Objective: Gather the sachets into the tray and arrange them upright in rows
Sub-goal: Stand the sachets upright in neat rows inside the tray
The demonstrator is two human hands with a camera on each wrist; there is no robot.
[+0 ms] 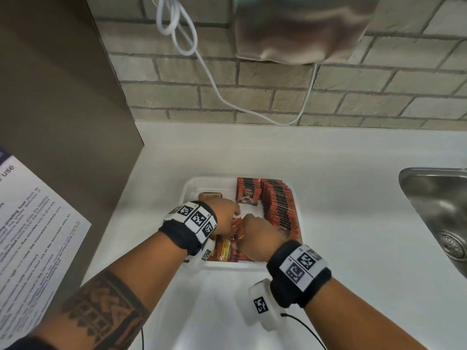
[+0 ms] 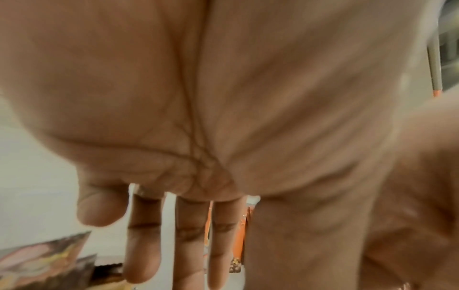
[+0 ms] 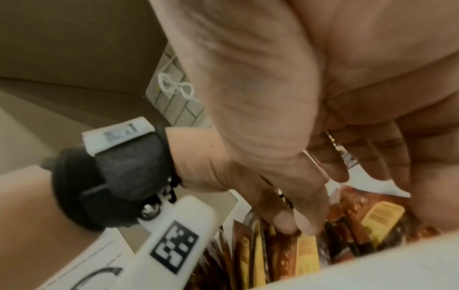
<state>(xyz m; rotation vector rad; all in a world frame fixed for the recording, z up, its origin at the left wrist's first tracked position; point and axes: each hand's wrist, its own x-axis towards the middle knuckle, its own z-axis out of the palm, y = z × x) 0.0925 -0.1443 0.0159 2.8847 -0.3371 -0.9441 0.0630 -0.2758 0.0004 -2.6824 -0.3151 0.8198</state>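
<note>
From the head view, the white tray (image 1: 192, 184) stands on the desk (image 1: 341, 198) near the wall. A long row (image 1: 278, 208) of red sachets stands upright along its right side, and a short second row (image 1: 248, 192) begins at the far end. Loose sachets (image 1: 223, 251) lie in a pile at the near end. Both hands are over this pile: the left hand (image 1: 226, 214) and the right hand (image 1: 260, 236) are close to each other, fingers down among the packets. A sink (image 1: 439, 210) is at the right, a white cable (image 1: 209, 72) hangs on the brick wall, and a printed notice (image 1: 32, 223) is at the left.

In the left wrist view, the left fingers (image 2: 191, 245) are straight and spread, with orange packets behind them; they hold nothing that I can see.

In the right wrist view, the right thumb (image 3: 308, 212) and a finger pinch the top edge of a sachet (image 3: 306, 253) in the pile.

I think the risk is that the right wrist can brush the long row and tip it like dominoes. The pile is crowded, so a pull may drag neighbour packets out over the low rim. The two hands also stand in each other's way.
</note>
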